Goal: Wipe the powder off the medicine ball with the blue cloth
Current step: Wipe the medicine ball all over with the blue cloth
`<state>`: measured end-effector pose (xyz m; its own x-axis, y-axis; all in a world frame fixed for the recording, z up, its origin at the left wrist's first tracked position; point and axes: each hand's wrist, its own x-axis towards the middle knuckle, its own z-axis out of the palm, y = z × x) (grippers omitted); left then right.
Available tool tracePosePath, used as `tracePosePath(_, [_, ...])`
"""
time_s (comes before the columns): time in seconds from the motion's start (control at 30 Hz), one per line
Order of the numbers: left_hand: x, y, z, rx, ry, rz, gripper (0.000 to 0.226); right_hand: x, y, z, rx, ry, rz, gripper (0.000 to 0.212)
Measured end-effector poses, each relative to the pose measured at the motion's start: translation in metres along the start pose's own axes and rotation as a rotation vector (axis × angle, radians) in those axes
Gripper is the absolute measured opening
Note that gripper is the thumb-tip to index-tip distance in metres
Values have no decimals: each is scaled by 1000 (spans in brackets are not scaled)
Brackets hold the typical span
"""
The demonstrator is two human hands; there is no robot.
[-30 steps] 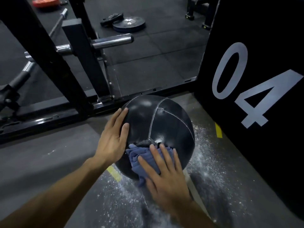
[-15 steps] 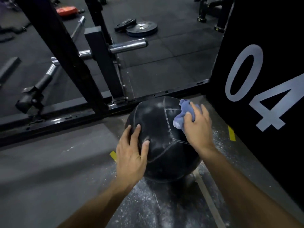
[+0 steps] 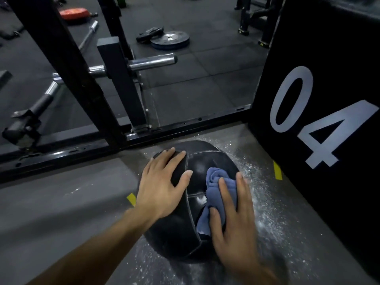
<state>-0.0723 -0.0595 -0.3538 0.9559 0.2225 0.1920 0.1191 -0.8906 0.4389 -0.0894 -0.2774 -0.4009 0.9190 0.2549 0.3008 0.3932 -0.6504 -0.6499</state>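
In the head view, the right hand (image 3: 232, 219) has swept the bunched blue cloth (image 3: 216, 194) from the far upper side of the round black leather medicine ball (image 3: 191, 202) back toward the person, fingers flat, pressing it on. The left hand (image 3: 162, 186), splayed flat beside it, has shifted to the ball's top; faint pale smears beside the cloth suggest more wiping remains.

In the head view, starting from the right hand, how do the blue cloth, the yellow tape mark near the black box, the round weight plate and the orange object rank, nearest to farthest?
1. Blue cloth: under the right hand, on the black medicine ball.
2. Yellow tape mark: floor, by the black box.
3. Round weight plate: floor, beyond the rack.
4. Orange object: far left.
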Motion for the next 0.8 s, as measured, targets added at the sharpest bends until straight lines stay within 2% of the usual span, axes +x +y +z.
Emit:
tracePosePath(0.1, [-15,-10,-1,-9,36,-6,66,16,-15,-3,42,-20,8,61])
tracePosePath(0.23, [-38,-8,3,-12,100,13,61,74,-21,-6,67,-135,204,70])
tracePosePath(0.33, [-50,4,9,5,134,40,59,118,-9,-10,122,-217,342,67])
tracePosePath(0.4, [-52,10,13,14,135,49,59,115,-1,-15,146,-213,310,64])
tracePosePath(0.5, [-55,10,13,17,127,41,59,64,-7,-27,109,-171,132,62])
tracePosePath(0.63, [-68,12,8,-2,101,49,60,1,-6,-27,103,-54,-112,48])
tracePosePath(0.8, [-74,23,-5,-109,97,77,56,-4,8,-39,203,72,-56,47])
